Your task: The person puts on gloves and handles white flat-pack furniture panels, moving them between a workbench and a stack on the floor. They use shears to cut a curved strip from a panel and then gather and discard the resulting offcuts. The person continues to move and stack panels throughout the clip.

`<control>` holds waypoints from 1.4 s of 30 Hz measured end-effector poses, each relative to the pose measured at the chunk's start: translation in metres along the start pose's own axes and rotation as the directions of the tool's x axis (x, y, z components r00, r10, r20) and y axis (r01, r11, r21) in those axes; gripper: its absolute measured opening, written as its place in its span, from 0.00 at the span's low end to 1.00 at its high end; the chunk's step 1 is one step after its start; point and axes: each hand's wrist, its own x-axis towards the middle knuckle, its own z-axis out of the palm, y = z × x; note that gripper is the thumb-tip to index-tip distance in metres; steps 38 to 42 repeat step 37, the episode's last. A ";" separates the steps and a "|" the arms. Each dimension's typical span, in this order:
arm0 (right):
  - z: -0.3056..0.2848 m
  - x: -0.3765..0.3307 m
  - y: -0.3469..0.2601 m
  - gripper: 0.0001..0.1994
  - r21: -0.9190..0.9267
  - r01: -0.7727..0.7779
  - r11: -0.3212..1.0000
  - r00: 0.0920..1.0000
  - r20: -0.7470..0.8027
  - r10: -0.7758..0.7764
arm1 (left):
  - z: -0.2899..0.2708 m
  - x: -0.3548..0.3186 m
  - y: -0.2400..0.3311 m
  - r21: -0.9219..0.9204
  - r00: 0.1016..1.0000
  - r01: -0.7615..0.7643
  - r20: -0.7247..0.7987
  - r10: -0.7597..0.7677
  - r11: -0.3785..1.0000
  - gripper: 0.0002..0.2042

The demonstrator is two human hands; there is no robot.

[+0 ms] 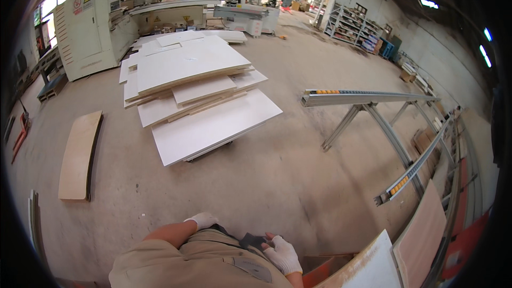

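My left hand (202, 220), in a white glove, rests close against the front of my khaki clothing (202, 260). Its fingers point inward, and their tips are hard to make out. On the other side of my body, my right hand (284, 256) wears a white glove with bare fingertips. Its fingers are loosely bent and apart, with nothing visibly gripped. Just left of those fingertips is a dark grey shape (253, 241), perhaps a shoe or trouser leg; whether they touch, I cannot tell. A white-faced board (368, 266) stands near my right forearm.
Ahead lies an uneven stack of white panels (192, 64). A tan board (80, 154) is at the left. Metal roller rails (368, 97) on slanted legs stand at the right, near a leaning brown board (421, 234). Farther back are a large machine cabinet (88, 32) and shelving (352, 26).
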 end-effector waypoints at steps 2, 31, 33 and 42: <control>-0.002 0.000 -0.003 0.27 0.007 0.007 1.000 1.000 0.007 -0.007 | 0.007 0.004 -0.002 -0.217 0.992 0.129 0.011 -0.129 0.968 0.21; 0.015 0.010 0.017 0.26 0.171 0.026 0.985 0.999 0.018 -0.029 | -0.010 -0.007 0.024 -0.411 0.974 0.228 0.106 -0.202 0.883 0.27; 0.015 0.008 0.016 0.26 0.156 0.016 0.988 1.000 0.022 -0.020 | -0.012 -0.014 0.026 -0.338 0.985 0.173 0.086 -0.153 0.925 0.25; 0.015 0.009 0.014 0.26 0.097 0.024 0.995 0.999 0.046 -0.029 | -0.020 -0.010 0.029 -0.291 0.978 0.191 0.139 -0.156 0.938 0.23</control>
